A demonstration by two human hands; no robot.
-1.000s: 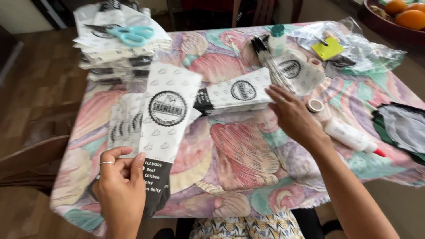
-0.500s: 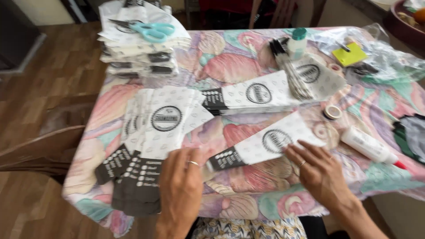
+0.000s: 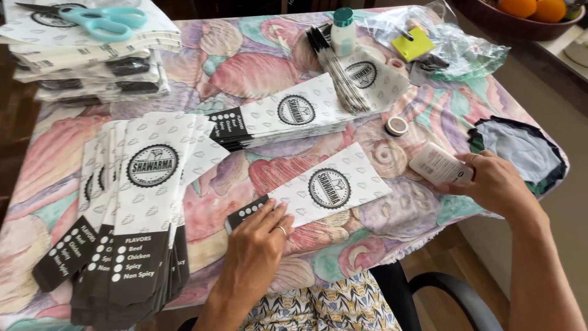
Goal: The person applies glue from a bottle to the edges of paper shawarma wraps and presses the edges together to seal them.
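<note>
currently the left hand (image 3: 260, 245) is lying flat with fingers spread, pressing on the black end of a single white paper sleeve (image 3: 318, 190) that is lying slantwise on the floral tablecloth (image 3: 245, 67) near the front edge, round black logo facing up. the right hand (image 3: 496, 184) is curling around a white tube-shaped bottle (image 3: 440, 165) at the right side of the table, fingers wrapping its near end, the bottle lying on its side. a small roll of tape (image 3: 397, 126) is sitting just beyond the bottle, apart from it. to the left, a fanned pile of the same sleeves (image 3: 131, 208) is lying with black ends toward the person, overhanging the table edge. a second stack of sleeves (image 3: 288, 116) is lying across the middle, with a bundle of thin black sticks (image 3: 337, 73) resting on its right part. at the far left corner a taller stack of folded sleeves (image 3: 92, 55) is carrying teal-handled scissors (image 3: 98, 18) on top. a white bottle with a green cap (image 3: 343, 30) is standing upright at the far edge, next to a clear plastic bag (image 3: 453, 43) with a yellow pad (image 3: 413, 44) on it. a dark cloth piece (image 3: 520, 147) is lying at the right edge just beyond the right hand. a bowl of oranges (image 3: 527, 9) is showing at the top right, off the table.
</note>
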